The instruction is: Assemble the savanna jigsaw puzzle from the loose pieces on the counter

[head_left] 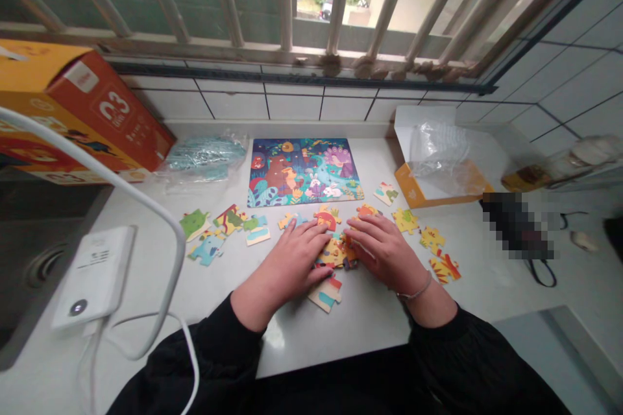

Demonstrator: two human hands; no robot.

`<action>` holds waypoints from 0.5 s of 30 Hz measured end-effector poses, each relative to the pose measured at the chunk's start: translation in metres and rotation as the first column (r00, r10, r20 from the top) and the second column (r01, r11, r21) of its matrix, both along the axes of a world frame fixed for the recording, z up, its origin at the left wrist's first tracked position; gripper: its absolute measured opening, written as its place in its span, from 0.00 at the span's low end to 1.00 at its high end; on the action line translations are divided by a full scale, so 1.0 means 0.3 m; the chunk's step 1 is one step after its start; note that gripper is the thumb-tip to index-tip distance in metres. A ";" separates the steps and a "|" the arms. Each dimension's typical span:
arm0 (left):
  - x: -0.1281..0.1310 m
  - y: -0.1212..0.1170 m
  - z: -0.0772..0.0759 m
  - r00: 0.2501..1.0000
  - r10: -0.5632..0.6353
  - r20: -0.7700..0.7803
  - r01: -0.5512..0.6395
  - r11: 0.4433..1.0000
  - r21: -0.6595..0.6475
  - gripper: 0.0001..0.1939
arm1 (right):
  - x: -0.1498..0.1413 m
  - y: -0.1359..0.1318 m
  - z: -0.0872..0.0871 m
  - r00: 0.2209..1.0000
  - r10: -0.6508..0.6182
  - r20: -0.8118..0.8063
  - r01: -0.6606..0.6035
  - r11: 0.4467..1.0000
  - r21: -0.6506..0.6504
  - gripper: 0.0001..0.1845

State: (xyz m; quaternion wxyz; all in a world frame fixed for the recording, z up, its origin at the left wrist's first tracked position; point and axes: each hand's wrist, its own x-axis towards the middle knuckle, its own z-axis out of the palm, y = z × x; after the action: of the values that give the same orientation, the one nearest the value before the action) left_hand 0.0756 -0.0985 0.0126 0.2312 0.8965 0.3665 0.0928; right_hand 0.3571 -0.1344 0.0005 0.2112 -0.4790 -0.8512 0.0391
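Note:
Several loose jigsaw puzzle pieces (335,250) in yellow and orange lie bunched on the white counter between my two hands. My left hand (298,253) rests at their left side, fingers stretched over the edge of the bunch and thumb held apart. From the right, my right hand (384,246) reaches over the same bunch with its fingers extended and slightly bent; its thumb is hidden. A red, white and blue puzzle piece (325,293) lies just below my left thumb. Behind the hands is an assembled animal puzzle (305,172), lying flat with a dark blue forest scene.
Green and blue puzzle pieces (207,246) are scattered left, yellow ones (432,238) right. An open box (438,188) with clear plastic stands back right. An orange-red box (104,117), a bagged blue item (207,155), a white power bank (95,275) and its cable (178,253) occupy the left.

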 end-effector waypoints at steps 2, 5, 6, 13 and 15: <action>-0.031 0.004 0.001 1.000 0.017 0.009 -0.017 1.000 -0.007 0.33 | -0.011 -0.038 0.008 0.997 0.065 0.035 -0.064 0.998 -0.017 0.19; -0.071 0.007 0.001 0.999 0.050 0.020 -0.050 0.999 -0.001 0.31 | -0.025 -0.099 0.010 0.988 0.139 0.061 -0.136 0.989 -0.051 0.19; -0.081 0.008 0.001 0.997 0.065 0.028 -0.065 0.998 0.006 0.30 | -0.025 -0.118 0.008 0.988 0.142 0.057 -0.140 0.989 -0.048 0.20; -0.119 0.003 0.018 0.986 0.092 0.136 -0.105 0.990 0.090 0.28 | 0.033 -0.217 0.003 0.999 0.037 -0.014 -0.038 0.999 -0.024 0.14; -0.131 -0.018 0.030 0.987 0.074 0.140 -0.091 0.989 0.116 0.27 | 0.055 -0.243 0.011 1.000 -0.010 -0.001 0.010 1.000 -0.026 0.13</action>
State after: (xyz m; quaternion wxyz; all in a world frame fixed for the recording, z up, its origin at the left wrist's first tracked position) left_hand 0.0363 -0.1040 0.0216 0.1961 0.8846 0.3805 0.1849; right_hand 0.3735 -0.2073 0.0039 0.2057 -0.4859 -0.8480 0.0493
